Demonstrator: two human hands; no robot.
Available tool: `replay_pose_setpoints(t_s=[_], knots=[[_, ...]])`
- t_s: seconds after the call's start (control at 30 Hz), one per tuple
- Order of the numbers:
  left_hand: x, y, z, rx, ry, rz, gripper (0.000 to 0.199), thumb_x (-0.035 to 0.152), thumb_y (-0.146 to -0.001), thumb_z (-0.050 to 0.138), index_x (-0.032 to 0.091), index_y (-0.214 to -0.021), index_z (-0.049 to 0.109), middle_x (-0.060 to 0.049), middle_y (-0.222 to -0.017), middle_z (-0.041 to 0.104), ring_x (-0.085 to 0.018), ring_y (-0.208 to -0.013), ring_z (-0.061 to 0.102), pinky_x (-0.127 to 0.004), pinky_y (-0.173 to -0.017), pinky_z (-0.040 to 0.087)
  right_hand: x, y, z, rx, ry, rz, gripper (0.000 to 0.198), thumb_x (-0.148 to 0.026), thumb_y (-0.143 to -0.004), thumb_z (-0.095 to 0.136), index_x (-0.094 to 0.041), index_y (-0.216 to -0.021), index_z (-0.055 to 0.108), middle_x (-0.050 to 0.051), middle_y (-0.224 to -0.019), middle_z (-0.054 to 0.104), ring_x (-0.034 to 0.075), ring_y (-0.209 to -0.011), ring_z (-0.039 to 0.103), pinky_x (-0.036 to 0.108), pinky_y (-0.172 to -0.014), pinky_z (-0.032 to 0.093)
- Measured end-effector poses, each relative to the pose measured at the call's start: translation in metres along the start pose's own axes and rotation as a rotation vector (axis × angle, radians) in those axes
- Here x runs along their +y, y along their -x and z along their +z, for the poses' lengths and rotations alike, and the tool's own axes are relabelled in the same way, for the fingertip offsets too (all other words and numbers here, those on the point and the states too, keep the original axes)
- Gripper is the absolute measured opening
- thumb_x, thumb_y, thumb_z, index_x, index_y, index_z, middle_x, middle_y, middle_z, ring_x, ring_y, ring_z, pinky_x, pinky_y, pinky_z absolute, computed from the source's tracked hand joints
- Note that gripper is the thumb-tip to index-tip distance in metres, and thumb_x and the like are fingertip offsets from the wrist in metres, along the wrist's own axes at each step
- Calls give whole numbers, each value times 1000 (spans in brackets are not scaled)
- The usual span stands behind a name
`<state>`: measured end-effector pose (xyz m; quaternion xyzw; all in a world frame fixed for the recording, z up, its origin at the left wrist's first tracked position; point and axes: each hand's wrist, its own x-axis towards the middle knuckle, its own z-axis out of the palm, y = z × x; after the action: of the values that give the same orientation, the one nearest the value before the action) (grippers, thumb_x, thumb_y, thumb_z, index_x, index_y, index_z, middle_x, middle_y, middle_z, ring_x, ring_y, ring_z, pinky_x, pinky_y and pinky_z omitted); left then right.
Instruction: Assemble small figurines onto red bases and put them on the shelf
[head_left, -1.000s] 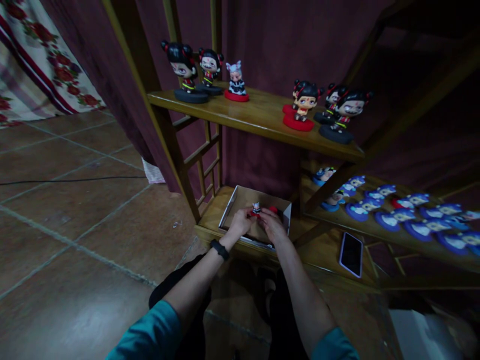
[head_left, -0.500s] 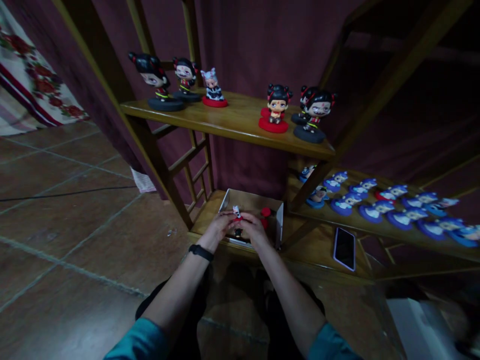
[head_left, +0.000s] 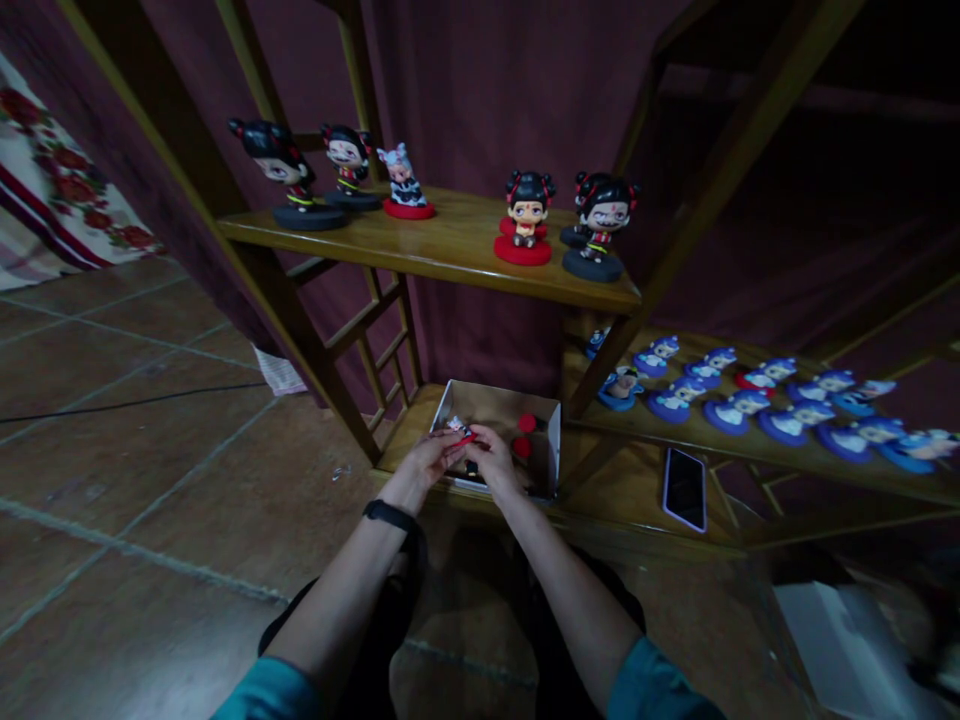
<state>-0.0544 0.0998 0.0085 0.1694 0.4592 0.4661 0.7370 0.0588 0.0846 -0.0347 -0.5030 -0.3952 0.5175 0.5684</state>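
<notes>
My left hand [head_left: 427, 460] and my right hand [head_left: 491, 458] meet over the near edge of an open cardboard box [head_left: 551, 440] on the lowest wooden shelf. Together they pinch a small white figurine on a red round base [head_left: 459, 432], tilted to the left. Inside the box lie two more red round bases [head_left: 525, 424] and a dark piece that is partly hidden by my fingers. A black band sits on my left wrist.
The upper shelf [head_left: 450, 250] carries several big-headed dolls on black and red bases. To the right, a lower shelf [head_left: 750, 445] holds rows of blue-based figurines. A phone [head_left: 684, 488] lies beside the box. A black cable [head_left: 112, 400] crosses the tiled floor.
The view has swung to the right and down, so the shelves sit further left in the picture. The figurine between my hands has tipped from upright to leaning left.
</notes>
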Motion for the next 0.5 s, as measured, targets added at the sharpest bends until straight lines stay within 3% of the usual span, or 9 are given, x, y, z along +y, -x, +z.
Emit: replay_pose_setpoints(t_s=[0.2, 0.5], knots=[[0, 1, -3, -51, 15, -81, 9, 1, -73, 60, 10, -74, 62, -7, -71, 68, -13, -64, 65, -25, -67, 55, -15, 4, -5, 9, 6, 29, 33, -28, -60, 64, -21, -92, 64, 2, -87, 67, 17, -80, 60, 31, -78, 47], [0, -2, -3, -31, -39, 39, 12, 1, -66, 68, 10, -74, 64, -6, -71, 69, -13, -67, 66, -23, -67, 55, -35, 4, -8, -81, -18, 92, 34, -23, -55, 68, -23, -88, 66, -1, -79, 69, 17, -78, 60, 31, -74, 48]])
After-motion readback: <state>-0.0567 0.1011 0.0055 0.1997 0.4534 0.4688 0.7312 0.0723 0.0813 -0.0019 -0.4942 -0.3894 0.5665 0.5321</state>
